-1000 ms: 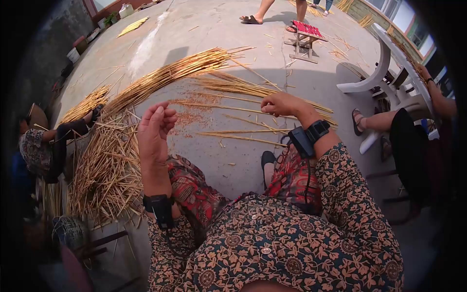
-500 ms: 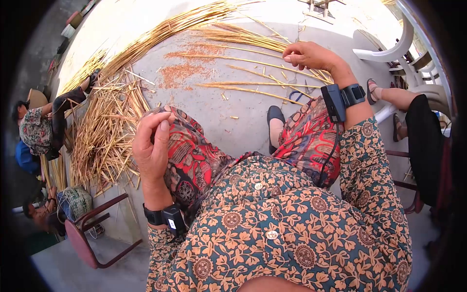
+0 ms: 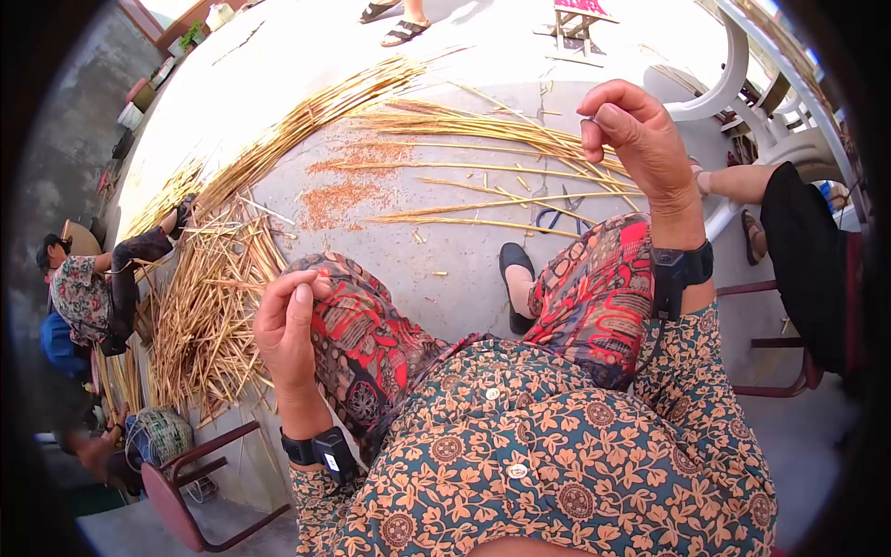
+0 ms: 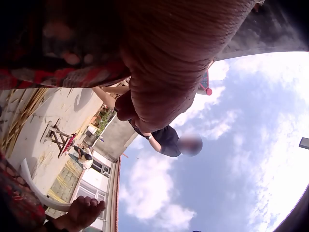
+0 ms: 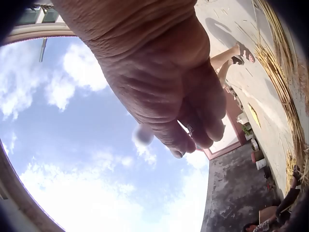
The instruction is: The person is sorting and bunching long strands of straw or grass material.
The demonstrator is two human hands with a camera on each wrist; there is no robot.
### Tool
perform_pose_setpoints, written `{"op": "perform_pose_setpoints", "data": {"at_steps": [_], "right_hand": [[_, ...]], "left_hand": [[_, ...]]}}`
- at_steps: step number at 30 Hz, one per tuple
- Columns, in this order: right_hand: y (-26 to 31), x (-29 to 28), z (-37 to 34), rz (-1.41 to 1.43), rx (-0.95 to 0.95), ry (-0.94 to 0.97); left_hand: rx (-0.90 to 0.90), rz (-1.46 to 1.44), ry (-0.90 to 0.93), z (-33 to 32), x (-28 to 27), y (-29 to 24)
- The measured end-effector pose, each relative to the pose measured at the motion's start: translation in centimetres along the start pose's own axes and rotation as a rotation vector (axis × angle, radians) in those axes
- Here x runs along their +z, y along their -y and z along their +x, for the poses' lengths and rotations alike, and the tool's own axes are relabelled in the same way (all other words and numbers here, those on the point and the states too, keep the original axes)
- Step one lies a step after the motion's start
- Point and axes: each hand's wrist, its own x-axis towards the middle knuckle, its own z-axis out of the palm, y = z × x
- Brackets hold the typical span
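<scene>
My left hand (image 3: pixel 286 334) hovers over the left knee, its fingers loosely bent and nothing visible in them. Raised past the right knee, my right hand (image 3: pixel 640 139) has bent fingers with the thumb near the index finger, and no held thing shows. In the right wrist view the same hand (image 5: pixel 159 82) hangs against the sky, a small shiny band at one finger. Below the right hand, long straw stalks (image 3: pixel 483 127) lie on the ground. Blue-handled scissors (image 3: pixel 560 219) lie close to the right knee, among thinner stalks (image 3: pixel 464 221).
A long bundle of stalks (image 3: pixel 316 116) and a heap of cut straw (image 3: pixel 209 316) lie to the left. Reddish husks (image 3: pixel 339 195) are scattered ahead. A person (image 3: pixel 83 283) sits at far left. A white plastic chair (image 3: pixel 733 84) stands right, a red-topped stool (image 3: pixel 580 28) farther off.
My right hand has risen and moved to the right, its fingers more bent. The left hand has dropped slightly and its fingers have curled in. The head view has tilted down, then partly up.
</scene>
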Motion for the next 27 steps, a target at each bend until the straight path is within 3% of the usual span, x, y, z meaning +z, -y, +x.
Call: {"op": "perform_pose_setpoints", "data": {"at_steps": [3, 6, 11, 12, 14, 17, 21, 23, 25, 27], "right_hand": [[2.3, 0.8, -0.8, 0.018, -0.051, 0.062], [3.8, 1.9, -1.0, 0.07, -0.073, 0.19], [2.1, 0.7, -0.1, -0.144, 0.099, 0.108], [1.8, 0.1, -0.2, -0.188, 0.124, 0.074], [0.4, -2.1, -0.5, -0.222, 0.172, 0.052], [-4.5, -6.5, -1.1, -0.191, 0.36, -0.031], [-15.3, -10.2, -4.6, -0.246, 0.692, -0.257], [-22.7, -11.5, -7.6, -0.207, 0.691, -0.182], [-27.1, -10.5, -9.9, -0.099, 0.798, -0.177], [-27.4, -9.6, -11.6, -0.064, 0.789, -0.136]], "left_hand": [[-0.076, 0.021, 0.0, 0.6, 0.3, -1.5], [-0.038, 0.047, -0.023, 1.4, -0.7, -1.7], [-0.124, 0.035, -0.041, 0.8, -1.0, -0.7], [-0.112, 0.195, -0.032, 0.3, -1.0, -0.5], [-0.099, 0.228, -0.045, -0.4, -0.3, -1.0], [-0.095, 0.262, -0.088, -1.1, 0.3, -2.4], [-0.117, 0.309, -0.112, -1.9, 0.8, -4.5], [-0.175, 0.458, -0.132, -1.9, 1.1, -4.4], [0.017, 0.728, -0.039, -1.3, 1.5, -3.3], [0.126, 0.927, 0.081, -1.1, 1.3, -4.9]]}}
